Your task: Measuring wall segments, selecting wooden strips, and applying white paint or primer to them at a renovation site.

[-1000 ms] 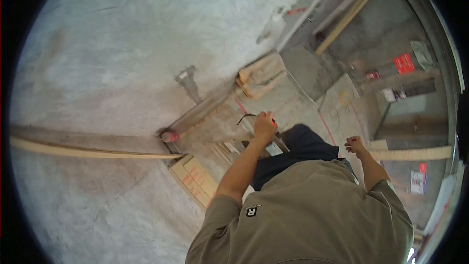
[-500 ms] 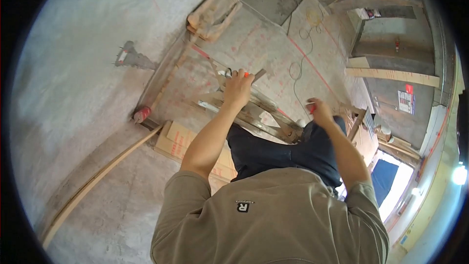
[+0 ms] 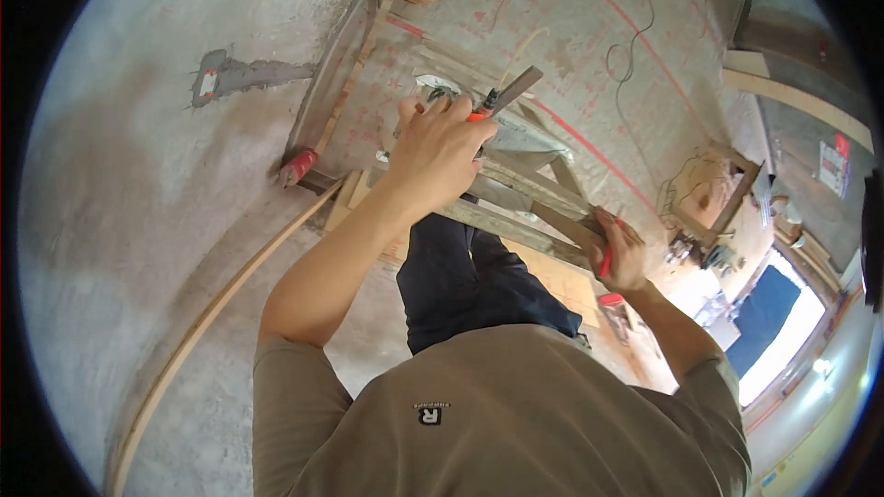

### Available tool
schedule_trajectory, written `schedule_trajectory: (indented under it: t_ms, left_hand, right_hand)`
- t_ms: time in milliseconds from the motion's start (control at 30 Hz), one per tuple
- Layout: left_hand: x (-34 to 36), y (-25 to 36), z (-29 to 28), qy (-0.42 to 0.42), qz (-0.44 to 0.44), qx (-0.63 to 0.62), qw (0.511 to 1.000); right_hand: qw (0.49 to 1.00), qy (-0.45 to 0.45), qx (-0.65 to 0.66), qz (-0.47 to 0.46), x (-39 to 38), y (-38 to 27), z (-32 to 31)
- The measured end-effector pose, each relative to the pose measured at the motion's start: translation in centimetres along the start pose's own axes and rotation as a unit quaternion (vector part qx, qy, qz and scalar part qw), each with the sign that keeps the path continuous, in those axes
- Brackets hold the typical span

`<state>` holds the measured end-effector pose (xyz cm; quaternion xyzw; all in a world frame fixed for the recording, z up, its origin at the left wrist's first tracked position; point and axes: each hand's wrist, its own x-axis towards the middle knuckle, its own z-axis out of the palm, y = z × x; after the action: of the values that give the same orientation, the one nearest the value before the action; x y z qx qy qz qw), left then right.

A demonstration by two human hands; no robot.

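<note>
My left hand [image 3: 437, 152] is closed over the far left end of a worn wooden trestle [image 3: 543, 186]. An orange and black tool [image 3: 482, 114] shows at its fingertips; the fingers hide its kind. A flat dark strip [image 3: 517, 90] sticks out beside that tool, pointing away to the right. My right hand [image 3: 622, 253] rests at the trestle's right end, its fingers bent against the timber. Between its fingers sits a slim red stick [image 3: 606, 261], like a marker or pencil.
Cardboard-coloured sheets [image 3: 552, 274] lie under the trestle. A long wooden strip [image 3: 198, 313] leans along the left wall, near a red cylinder [image 3: 298, 167]. A dark cable [image 3: 626, 60] loops over the floor. At the right stands a wooden frame [image 3: 732, 198].
My right hand has come onto the trestle's right end, where it was apart before. My left hand remains at the left end. The view has shifted, and the trestle looks nearer.
</note>
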<state>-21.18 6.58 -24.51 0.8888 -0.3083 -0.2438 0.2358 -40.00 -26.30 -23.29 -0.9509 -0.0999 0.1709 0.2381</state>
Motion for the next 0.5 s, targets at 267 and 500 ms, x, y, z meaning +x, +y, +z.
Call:
schedule_trajectory:
  t_ms: [267, 500]
  left_hand:
    - [0.5, 2.5, 0.2, 0.054, 0.020, -0.038, 0.998]
    - [-0.2, 3.5, 1.4, 0.062, 0.029, -0.002, 0.998]
  right_hand:
    - [0.995, 0.088, 0.031, -0.037, -1.8, 1.6, -0.4]
    - [0.972, 0.215, 0.086, 0.031, -3.6, 2.1, 2.0]
